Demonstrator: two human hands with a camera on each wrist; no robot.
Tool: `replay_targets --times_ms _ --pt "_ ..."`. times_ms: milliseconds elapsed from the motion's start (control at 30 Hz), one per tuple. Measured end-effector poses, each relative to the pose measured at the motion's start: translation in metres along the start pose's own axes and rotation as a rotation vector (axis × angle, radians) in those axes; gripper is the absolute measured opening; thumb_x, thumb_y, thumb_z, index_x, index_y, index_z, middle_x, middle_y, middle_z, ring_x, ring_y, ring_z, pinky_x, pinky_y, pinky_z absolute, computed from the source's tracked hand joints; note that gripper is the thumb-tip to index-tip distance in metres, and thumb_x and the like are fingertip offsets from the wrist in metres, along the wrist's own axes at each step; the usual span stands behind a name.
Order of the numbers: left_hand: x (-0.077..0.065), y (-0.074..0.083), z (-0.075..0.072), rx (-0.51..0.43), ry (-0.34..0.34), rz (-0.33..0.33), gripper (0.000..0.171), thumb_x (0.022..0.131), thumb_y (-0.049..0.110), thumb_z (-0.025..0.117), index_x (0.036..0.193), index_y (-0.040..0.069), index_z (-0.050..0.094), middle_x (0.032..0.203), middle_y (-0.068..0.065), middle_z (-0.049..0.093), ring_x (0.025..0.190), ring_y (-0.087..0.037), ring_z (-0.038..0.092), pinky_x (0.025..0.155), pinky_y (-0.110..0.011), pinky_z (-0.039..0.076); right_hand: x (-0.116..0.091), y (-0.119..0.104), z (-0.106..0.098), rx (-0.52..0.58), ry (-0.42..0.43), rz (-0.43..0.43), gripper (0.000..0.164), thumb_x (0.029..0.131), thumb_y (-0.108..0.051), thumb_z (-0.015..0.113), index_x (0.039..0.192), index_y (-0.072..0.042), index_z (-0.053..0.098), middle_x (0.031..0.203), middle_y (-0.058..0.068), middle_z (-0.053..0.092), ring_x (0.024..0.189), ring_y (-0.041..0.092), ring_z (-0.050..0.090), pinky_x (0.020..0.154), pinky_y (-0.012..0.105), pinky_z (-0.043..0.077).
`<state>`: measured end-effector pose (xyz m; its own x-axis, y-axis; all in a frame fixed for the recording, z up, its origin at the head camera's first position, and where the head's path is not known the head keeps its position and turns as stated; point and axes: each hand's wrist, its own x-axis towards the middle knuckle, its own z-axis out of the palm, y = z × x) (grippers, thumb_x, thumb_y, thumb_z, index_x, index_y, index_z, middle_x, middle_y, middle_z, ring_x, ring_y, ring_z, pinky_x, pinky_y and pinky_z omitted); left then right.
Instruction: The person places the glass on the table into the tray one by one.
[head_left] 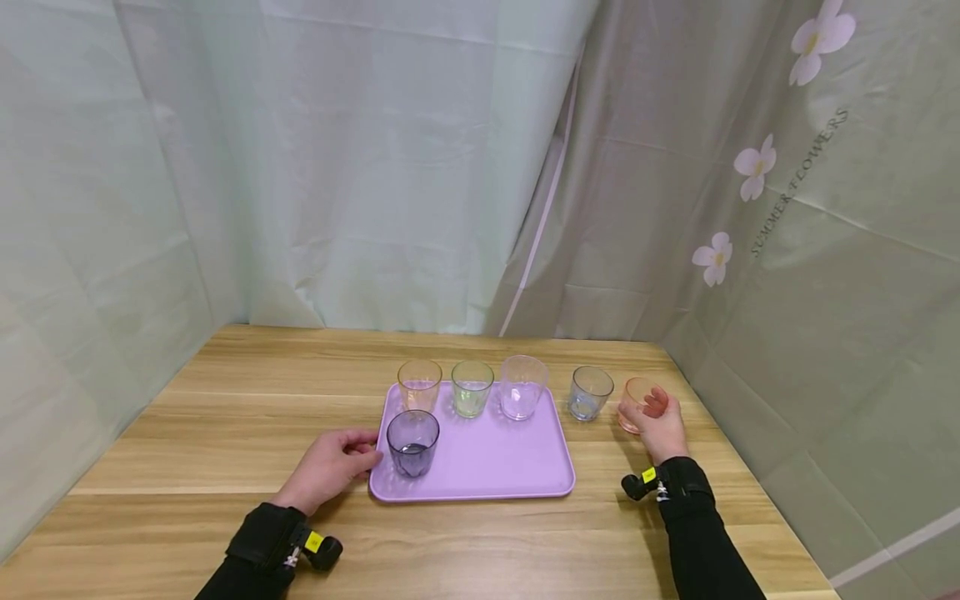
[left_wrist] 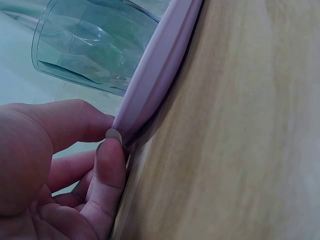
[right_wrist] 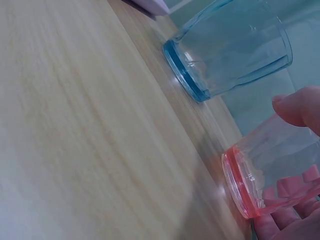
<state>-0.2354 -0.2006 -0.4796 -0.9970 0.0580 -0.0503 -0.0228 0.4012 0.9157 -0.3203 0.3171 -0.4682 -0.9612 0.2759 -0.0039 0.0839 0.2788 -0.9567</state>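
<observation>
My right hand (head_left: 660, 429) grips an orange-pink drinking glass (right_wrist: 242, 182), which stands upright on the table at the right. In the right wrist view the thumb is on one side of it and the fingers are on the other. A blue glass (head_left: 590, 395) stands just left of it, untouched. At the left, my left hand (head_left: 330, 467) pinches the rim of a lilac tray (head_left: 498, 471) between thumb and finger. On that tray are a dark purple-grey glass (head_left: 412, 446) near the left hand, then yellow (head_left: 419, 387), green (head_left: 472, 392) and pale pink (head_left: 522, 390) glasses along the back.
The wooden table (head_left: 225, 417) ends at hanging curtains (head_left: 390, 167) behind and on both sides. The right-hand curtain (head_left: 847, 333) bears printed flowers and lettering. The blue glass stands between the tray's right edge and the right hand.
</observation>
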Motion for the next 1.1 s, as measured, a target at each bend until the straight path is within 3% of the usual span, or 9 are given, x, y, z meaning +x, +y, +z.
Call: replay_targets --times_ms 167,567,900,1100 --pt "0.0 0.0 0.0 -0.004 0.002 -0.005 0.049 0.1 0.006 0.076 0.142 -0.015 0.063 0.11 -0.015 0.075 0.095 -0.016 0.07 0.076 -0.026 0.065 -0.003 -0.002 -0.002 0.001 0.02 -0.006 0.09 0.104 -0.021 0.076 0.169 0.001 0.019 0.17 0.028 0.032 0.151 0.039 0.039 0.113 0.035 0.039" --pt "0.001 0.0 0.0 -0.01 -0.002 -0.006 0.049 0.1 0.006 0.075 0.142 -0.015 0.063 0.108 -0.014 0.075 0.094 -0.017 0.069 0.075 -0.025 0.064 -0.005 -0.01 -0.01 -0.001 0.03 -0.015 0.092 0.104 -0.025 0.076 0.171 0.0 0.018 0.172 0.027 0.033 0.156 0.04 0.035 0.124 0.045 0.036" --pt "0.0 0.002 -0.001 -0.002 0.001 -0.014 0.05 0.1 0.006 0.076 0.143 -0.015 0.062 0.109 -0.014 0.075 0.095 -0.018 0.07 0.077 -0.028 0.065 -0.008 -0.02 -0.014 -0.001 0.036 -0.015 0.091 0.105 -0.03 0.076 0.172 -0.003 0.02 0.172 0.024 0.035 0.154 0.038 0.038 0.116 0.034 0.039" --pt "0.0 0.002 -0.001 0.001 0.002 -0.016 0.05 0.1 0.007 0.075 0.143 -0.015 0.062 0.109 -0.014 0.075 0.096 -0.018 0.07 0.077 -0.028 0.066 -0.007 -0.022 -0.016 0.006 0.026 -0.016 0.092 0.105 -0.031 0.076 0.173 -0.005 0.019 0.174 0.022 0.034 0.155 0.036 0.036 0.12 0.037 0.037"
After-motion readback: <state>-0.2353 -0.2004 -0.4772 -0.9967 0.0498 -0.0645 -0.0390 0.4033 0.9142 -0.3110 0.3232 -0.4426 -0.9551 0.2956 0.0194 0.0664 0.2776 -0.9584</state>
